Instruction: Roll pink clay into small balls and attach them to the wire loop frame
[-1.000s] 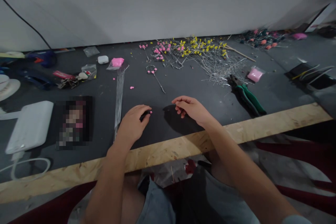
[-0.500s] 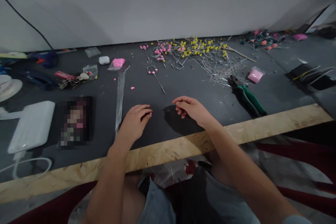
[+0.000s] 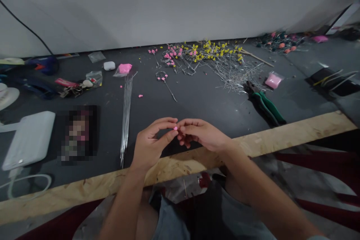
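Note:
My left hand (image 3: 152, 140) and my right hand (image 3: 202, 135) meet just above the near edge of the dark table (image 3: 202, 101). Between their fingertips is a tiny pink bead (image 3: 175, 128). Which hand actually pinches it is hard to tell; both touch it. A bundle of thin straight wires (image 3: 125, 114) lies just left of my left hand. A bent wire stem with pink beads (image 3: 164, 80) lies farther back, and a loose pink bead (image 3: 140, 96) rests on the table.
A heap of wire stems with pink and yellow beads (image 3: 208, 58) spreads along the back. Green-handled pliers (image 3: 266, 105) lie to the right, near a pink packet (image 3: 273, 80). At left are a white power bank (image 3: 26, 138), another pink packet (image 3: 123, 68) and an earbud case (image 3: 109, 65).
Both hands lifted off the table and came together toward me; a pink bead now sits between their fingertips. Before, the left hand rested palm-down over a small dark item.

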Demonstrator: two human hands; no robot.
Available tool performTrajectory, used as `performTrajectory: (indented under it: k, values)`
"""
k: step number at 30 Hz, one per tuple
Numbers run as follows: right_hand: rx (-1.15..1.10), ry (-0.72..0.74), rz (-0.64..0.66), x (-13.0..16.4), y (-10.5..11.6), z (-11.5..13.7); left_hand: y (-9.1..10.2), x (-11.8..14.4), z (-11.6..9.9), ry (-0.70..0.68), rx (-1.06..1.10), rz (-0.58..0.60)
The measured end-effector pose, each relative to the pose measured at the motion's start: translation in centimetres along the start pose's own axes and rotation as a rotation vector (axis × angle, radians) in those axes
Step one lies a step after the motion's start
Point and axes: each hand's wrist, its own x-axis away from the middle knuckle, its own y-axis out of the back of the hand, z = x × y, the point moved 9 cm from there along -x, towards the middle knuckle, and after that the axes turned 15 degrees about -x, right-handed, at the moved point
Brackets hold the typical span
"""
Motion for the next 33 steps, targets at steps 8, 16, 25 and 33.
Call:
performTrajectory:
  k: [8, 16, 25, 33]
  values:
    - [-0.057, 0.026, 0.021, 0.2, -0.2, 0.0, -0.5, 0.0, -0.6, -0.044, 0.082, 0.052]
    - [-0.062, 0.043, -0.001, 0.1, 0.0, 0.1, -0.5, -0.1, -1.1, -0.094, -0.058, 0.038]
    - [0.092, 0.117, -0.106, -1.2, 1.7, 1.6, 0.5, -0.3, -0.9, -0.086, -0.206, -0.041]
    - [0.699, 0.469, -0.56, -3.4, 6.9, 5.6, 2.3, -0.9, 2.4, 0.038, -0.225, -0.092]
